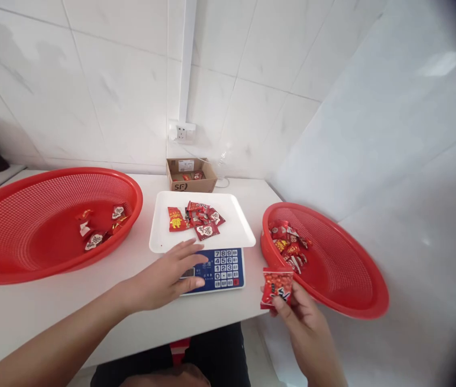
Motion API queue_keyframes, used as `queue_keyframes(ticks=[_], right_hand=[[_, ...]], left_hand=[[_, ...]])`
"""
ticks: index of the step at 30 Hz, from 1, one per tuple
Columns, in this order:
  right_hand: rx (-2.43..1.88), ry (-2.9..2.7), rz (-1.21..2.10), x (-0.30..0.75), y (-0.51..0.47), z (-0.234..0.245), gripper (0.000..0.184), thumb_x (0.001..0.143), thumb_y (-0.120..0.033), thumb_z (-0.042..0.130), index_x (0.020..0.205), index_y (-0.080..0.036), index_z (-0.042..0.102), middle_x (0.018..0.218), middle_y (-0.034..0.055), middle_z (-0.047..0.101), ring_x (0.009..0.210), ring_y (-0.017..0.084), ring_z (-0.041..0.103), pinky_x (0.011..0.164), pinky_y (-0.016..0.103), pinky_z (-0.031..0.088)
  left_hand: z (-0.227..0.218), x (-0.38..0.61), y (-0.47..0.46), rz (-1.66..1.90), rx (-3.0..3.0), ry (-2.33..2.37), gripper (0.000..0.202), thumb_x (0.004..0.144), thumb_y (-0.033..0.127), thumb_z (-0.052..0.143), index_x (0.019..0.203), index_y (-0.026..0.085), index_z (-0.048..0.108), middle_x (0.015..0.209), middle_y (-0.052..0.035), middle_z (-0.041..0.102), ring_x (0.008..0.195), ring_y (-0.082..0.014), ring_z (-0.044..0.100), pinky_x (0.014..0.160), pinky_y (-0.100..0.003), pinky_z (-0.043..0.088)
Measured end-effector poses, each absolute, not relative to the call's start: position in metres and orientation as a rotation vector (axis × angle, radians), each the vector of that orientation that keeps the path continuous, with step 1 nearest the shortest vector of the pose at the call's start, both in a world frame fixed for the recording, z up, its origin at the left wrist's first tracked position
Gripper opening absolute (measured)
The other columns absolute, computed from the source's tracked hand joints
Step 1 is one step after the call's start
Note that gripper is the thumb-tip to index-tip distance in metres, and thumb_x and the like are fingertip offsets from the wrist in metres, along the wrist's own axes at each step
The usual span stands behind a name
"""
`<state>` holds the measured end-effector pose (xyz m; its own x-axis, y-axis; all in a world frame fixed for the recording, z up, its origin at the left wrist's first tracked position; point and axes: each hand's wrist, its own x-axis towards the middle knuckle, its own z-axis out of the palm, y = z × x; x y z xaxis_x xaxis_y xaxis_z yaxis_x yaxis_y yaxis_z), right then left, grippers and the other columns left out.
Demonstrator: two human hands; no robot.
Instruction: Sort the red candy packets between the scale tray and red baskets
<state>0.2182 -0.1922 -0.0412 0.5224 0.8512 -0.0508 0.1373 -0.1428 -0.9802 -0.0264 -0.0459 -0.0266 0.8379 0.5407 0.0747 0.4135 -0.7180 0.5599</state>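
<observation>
Left arm (pixel 62 344): bare forearm from lower left, stretched forward and rightward. Left hand (pixel 169 275): palm down, fingers extended and slightly spread, thumb alongside, lying flat, nothing gripped. Right hand (pixel 302 317): low right, up from bottom edge, wrist slightly bent, back of hand toward camera. Thumb and fingertips pinch red packet (pixel 276 287) at lower edge, packet upright.

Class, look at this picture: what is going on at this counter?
A person's left hand rests on the front panel of the blue scale. The right hand holds a red packet beside the right basket. More packets lie on the white tray, in that basket and in the left basket.
</observation>
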Motion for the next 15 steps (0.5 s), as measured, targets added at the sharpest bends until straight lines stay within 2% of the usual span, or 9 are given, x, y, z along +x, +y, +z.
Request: queue_keyframes(ticks=[2,4,8,11,15], right_hand=[[-1.646,-0.836,0.708,0.238,-0.193,-0.046,0.045,0.072,-0.045,0.07,0.108,-0.02,0.06,0.094,0.0074,0.07,0.078,0.021,0.064,0.065,0.031,0.055],[-1.628,-0.8,0.65,0.253,-0.192,-0.048,0.042,0.071,-0.045,0.07,0.104,-0.02,0.061,0.091,0.0064,0.069,0.074,0.019,0.063,0.061,0.029,0.054],[-1.545,-0.799,0.582,0.265,-0.185,-0.048,0.039,0.072,-0.042,0.071,0.104,-0.021,0.061,0.09,0.0038,0.066,0.07,0.015,0.06,0.057,0.025,0.051],[-1.539,-0.829,0.573,0.265,-0.179,-0.047,0.038,0.073,-0.041,0.07,0.104,-0.022,0.062,0.086,0.0024,0.065,0.067,0.014,0.058,0.054,0.024,0.048],[-1.581,-0.862,0.555,0.266,-0.173,-0.048,0.039,0.072,-0.043,0.07,0.103,-0.021,0.062,0.088,0.0034,0.065,0.069,0.015,0.06,0.056,0.026,0.05]], left_hand=[[-0.028,-0.034,-0.062,0.272,2.369,0.716,0.04,0.092,0.043,0.041,0.127,0.026,0.049,0.138,-0.0075,0.051,0.128,-0.0233,0.044,0.102,-0.039,0.042],[-0.03,-0.039,-0.076,0.282,2.301,0.756,0.036,0.092,0.042,0.042,0.125,0.028,0.051,0.128,-0.0051,0.059,0.117,-0.0214,0.055,0.095,-0.035,0.047],[-0.035,-0.042,-0.099,0.342,2.259,0.839,0.027,0.092,0.038,0.042,0.113,0.027,0.057,0.115,-0.0038,0.065,0.105,-0.0203,0.06,0.087,-0.032,0.048],[-0.037,-0.048,-0.112,0.259,2.257,0.84,0.023,0.093,0.035,0.041,0.104,0.026,0.06,0.106,-0.0018,0.067,0.095,-0.0178,0.062,0.082,-0.028,0.048],[-0.039,-0.06,-0.119,0.202,2.247,0.928,0.022,0.092,0.034,0.043,0.102,0.027,0.061,0.104,-0.0007,0.068,0.093,-0.0176,0.063,0.082,-0.027,0.048]])
